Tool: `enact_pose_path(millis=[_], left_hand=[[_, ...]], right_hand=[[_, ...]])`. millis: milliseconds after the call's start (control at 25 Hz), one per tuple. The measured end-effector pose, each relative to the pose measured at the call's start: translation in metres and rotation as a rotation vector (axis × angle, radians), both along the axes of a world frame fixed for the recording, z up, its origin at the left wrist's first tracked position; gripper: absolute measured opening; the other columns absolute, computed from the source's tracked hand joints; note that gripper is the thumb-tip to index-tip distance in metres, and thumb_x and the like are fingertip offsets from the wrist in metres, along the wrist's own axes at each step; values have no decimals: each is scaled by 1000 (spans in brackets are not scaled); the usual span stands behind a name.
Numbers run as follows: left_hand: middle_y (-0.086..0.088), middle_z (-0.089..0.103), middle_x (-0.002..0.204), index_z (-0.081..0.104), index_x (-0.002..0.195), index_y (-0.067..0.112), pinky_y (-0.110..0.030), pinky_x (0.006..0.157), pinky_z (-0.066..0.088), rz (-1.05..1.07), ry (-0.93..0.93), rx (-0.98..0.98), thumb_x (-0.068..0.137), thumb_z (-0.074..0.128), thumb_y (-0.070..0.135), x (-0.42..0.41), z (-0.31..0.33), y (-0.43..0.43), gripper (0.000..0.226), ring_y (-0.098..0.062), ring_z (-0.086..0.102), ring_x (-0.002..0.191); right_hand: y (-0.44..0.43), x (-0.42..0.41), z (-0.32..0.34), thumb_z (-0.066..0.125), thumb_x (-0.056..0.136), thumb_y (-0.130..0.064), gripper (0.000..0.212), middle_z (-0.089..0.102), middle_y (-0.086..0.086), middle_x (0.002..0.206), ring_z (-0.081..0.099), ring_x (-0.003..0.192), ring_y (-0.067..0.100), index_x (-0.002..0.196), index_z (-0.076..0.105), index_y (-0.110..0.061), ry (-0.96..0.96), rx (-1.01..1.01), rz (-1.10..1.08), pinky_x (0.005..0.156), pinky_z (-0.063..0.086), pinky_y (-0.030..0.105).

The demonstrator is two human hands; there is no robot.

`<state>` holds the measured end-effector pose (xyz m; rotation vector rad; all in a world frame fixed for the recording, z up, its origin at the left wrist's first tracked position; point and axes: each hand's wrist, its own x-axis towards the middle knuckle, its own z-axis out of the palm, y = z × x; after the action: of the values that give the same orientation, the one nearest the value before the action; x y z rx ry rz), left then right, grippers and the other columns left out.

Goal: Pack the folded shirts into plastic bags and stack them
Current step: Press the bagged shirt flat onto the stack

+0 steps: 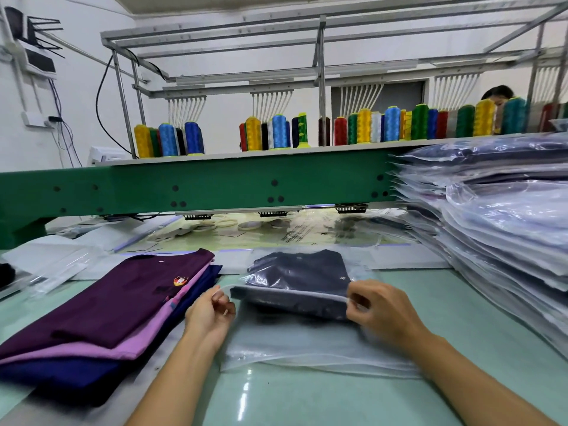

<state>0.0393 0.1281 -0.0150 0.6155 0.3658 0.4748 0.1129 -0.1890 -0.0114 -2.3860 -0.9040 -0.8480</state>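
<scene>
Left hand (212, 315): pinching the plastic bag's (307, 342) left mouth edge.
Right hand (381, 309): pinching its right edge.
Navy shirt (301, 281): partly inside.

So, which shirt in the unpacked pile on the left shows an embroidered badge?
The dark purple shirt on top, with a shield badge. The pink shirt and blue shirt beneath it are mostly covered.

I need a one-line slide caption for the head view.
Left hand and right hand pinch the mouth of a bag holding a navy shirt, between folded shirts and a bagged stack.
</scene>
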Motion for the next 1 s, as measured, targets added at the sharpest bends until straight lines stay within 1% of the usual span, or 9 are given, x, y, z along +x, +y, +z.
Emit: enact_pose_path(millis=[240,360,440,480,520,600,760,920,1000], left_hand=[[1,40,50,48,78,10,-59,75,52,122,57,-60,95,51,-7,-3,7,-6,25,-9,51,62],[-4,49,75,58,101,5,-72,91,47,208,55,-168,97,54,8,2,20,-28,7,-13,55,72],[-8,51,109,52,132,14,-73,93,45,151,9,-249,93,62,47,7,27,-47,52,-21,59,95],[-9,52,121,50,137,18,-73,94,45,114,26,-214,87,64,61,9,32,-60,67,-28,59,106],[-11,55,127,50,137,20,-74,93,44,51,63,-154,82,67,66,13,36,-75,74,-34,59,113],[-16,59,128,50,135,17,-77,88,46,-37,160,-46,81,75,54,24,41,-104,70,-43,59,113],[-21,59,127,42,139,8,-71,77,54,42,326,114,87,63,4,56,44,-143,57,-42,62,105],[-16,57,137,32,148,16,-39,91,49,234,377,355,93,49,-1,76,40,-154,60,-34,59,106],[-14,60,135,35,149,23,-37,92,48,266,352,494,92,45,-4,83,49,-148,64,-35,60,108]], right_hand=[[-3,-1,3,66,74,-20,26,45,-3,61,41,59,21,68,41,-17,118,168,-43,55,41,39],[-3,-1,5,68,72,-12,29,39,1,57,32,56,21,66,39,-14,121,315,-59,54,39,41],[-3,0,5,70,72,-8,29,40,3,55,31,54,18,65,42,-13,123,410,-62,53,38,40],[-2,-1,4,70,71,-7,30,40,3,55,30,54,17,65,42,-13,117,438,-50,52,37,40],[-2,-2,4,71,71,-8,31,40,3,55,30,53,16,65,41,-13,114,459,-33,51,36,39],[1,-4,5,68,70,-14,29,39,0,55,31,53,15,64,40,-15,108,494,-7,51,36,38],[6,-8,7,60,66,-22,18,48,-4,58,48,67,15,60,44,-18,112,526,5,68,40,35],[2,-5,3,51,70,-35,14,56,-7,63,52,77,15,62,53,-23,184,567,80,77,42,42],[1,1,2,52,78,-36,15,56,-10,67,50,80,15,68,55,-26,194,624,46,76,42,40]])
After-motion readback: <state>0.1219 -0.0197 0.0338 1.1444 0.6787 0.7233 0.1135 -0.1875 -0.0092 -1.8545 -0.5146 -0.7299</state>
